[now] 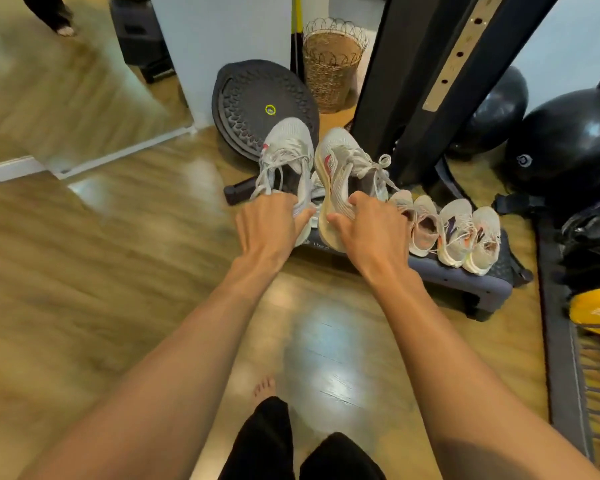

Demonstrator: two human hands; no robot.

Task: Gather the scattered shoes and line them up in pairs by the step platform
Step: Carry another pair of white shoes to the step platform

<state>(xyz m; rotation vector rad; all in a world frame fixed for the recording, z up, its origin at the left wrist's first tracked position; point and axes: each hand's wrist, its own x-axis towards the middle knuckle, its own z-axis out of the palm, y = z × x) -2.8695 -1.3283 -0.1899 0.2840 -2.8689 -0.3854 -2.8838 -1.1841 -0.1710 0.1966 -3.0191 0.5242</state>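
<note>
White mesh sneaker pair [286, 150] held above left end of dark grey step platform [465, 277].
Left hand [271, 221] and right hand [373, 228] each grip a heel, toes away; placed pairs [458, 233] just right.

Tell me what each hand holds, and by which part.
The left hand grips one white sneaker by its heel collar; the right hand grips the other white sneaker at its heel end, sole turned sideways.
</note>
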